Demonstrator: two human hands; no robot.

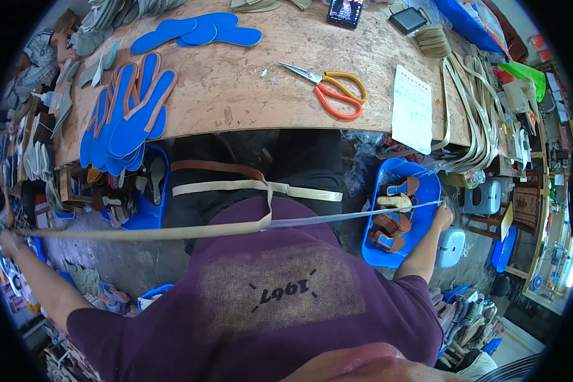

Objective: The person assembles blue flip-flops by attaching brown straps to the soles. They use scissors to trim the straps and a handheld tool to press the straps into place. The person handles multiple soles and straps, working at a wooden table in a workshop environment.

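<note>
Both my arms are spread wide at my sides. My left hand [9, 242] grips one end of a long beige strap [140, 233], far out at the left. My right hand [444, 216] pinches the other end, a thin clear strip [363, 214] peeling off the strap, above a blue basin [426, 191]. The strap runs taut across my purple shirt. More of the beige strap [235, 187] and a brown strap [216, 167] lie folded across my lap.
A wooden table [248, 89] ahead carries orange-handled scissors [334, 89], blue insoles [134, 108], a white paper sheet [412, 108], a phone [345, 11] and bundled beige straps [477, 114]. The blue basin holds brown sandals [395, 216]. Another blue bin [148, 204] stands at the left.
</note>
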